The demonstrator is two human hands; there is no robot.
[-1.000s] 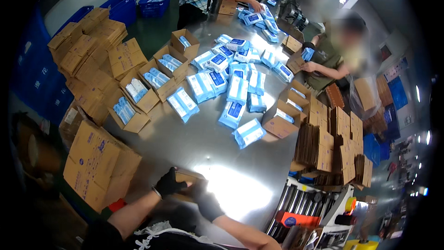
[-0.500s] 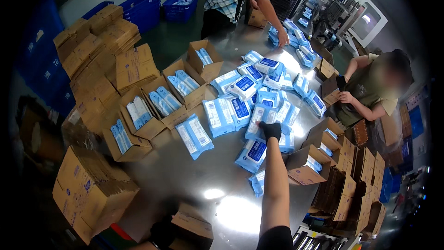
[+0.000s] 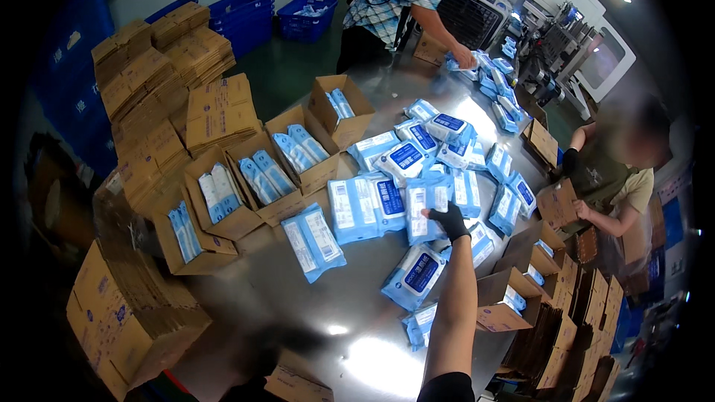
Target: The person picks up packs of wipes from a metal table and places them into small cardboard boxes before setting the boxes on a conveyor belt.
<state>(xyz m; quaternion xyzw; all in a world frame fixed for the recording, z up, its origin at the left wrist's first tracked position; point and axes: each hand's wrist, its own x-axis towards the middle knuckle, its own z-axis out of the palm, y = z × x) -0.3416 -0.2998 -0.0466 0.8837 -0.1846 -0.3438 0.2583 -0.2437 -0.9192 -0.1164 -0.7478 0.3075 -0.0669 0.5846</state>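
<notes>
- Right hand, in a black glove with the thumb tip bare: part-curled at the right side of a blue-and-white wipes packet, thumb laid on its upper face. The far fingers are hidden, so whether the grip is firm cannot be told; the thumb's placing probably steadies the soft pack.
- Left hand: a dark form at the near edge of the metal worktable, beside a small carton. Its spread, and whether it holds the carton, cannot be told; its nearness suggests a steadying role.
- The touched packet lies at the near side of the packet heap, toward the middle of the worktable. The heap's packs overlap at mixed angles, as if put down loosely within reach of both long edges.
- Left edge: a row of five open cartons, mouths upward; the packs inside stand on edge, presumably to suit the narrow width.
- Right edge: three open cartons, likewise part-filled, above stacked flattened cartons.
- Beyond the right edge, a co-worker holds a carton with its side supported by the fingers.
- Far end: another co-worker's hand rests at a second packet heap.
</notes>
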